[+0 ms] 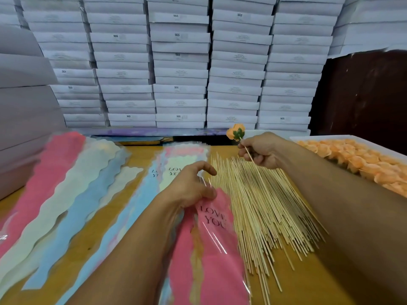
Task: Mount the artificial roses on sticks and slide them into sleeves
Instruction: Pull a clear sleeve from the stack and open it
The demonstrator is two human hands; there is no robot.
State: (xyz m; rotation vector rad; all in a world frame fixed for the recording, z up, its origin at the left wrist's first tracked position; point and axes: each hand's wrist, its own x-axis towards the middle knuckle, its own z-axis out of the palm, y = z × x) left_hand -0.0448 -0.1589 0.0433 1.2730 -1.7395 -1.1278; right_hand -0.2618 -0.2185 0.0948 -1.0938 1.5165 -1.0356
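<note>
Head view: rose (pixel 235 132) up, stick (pixel 253 163) diagonal

head | looks forward-down | close over table (pixel 136 155)

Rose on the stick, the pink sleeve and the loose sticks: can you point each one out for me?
Rose (pixel 235 132), head view, on its orange petals.
Pink sleeve (pixel 217 238), head view, on the pink panel below the lettering.
Loose sticks (pixel 259 208), head view, mid-pile.
</note>
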